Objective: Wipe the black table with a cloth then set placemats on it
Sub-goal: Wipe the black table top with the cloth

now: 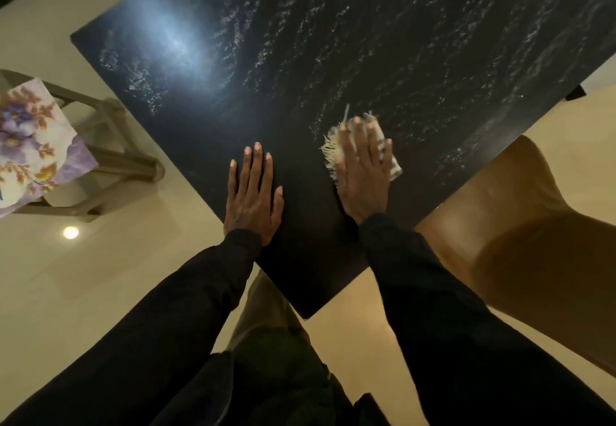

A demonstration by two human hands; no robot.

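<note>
While the person is leaning over the near corner of the black table [333, 42], both hands are lying flat on its top. The right hand [365, 172] is pressing down on the cloth [333, 155] with straight, spread fingers, the grip released rather than clenched. The cloth is sitting under the palm and fingers, near the table's right edge, and is showing past the fingertips and on both sides of the hand. It is looking small and off-white, with a frayed fringe sticking out on its left side. The left hand [253, 192] is resting open on the bare top just beside it, fingers straight and close together, holding nothing. The tabletop is looking dark and glossy, showing whitish streaks further out and catching a bright patch of light towards the far left. Off to the left a stool [110, 145] is standing on the pale floor, carrying a flowered purple and orange fabric [30, 145]. A brown chair [533, 225] is standing at the table's right edge
</note>
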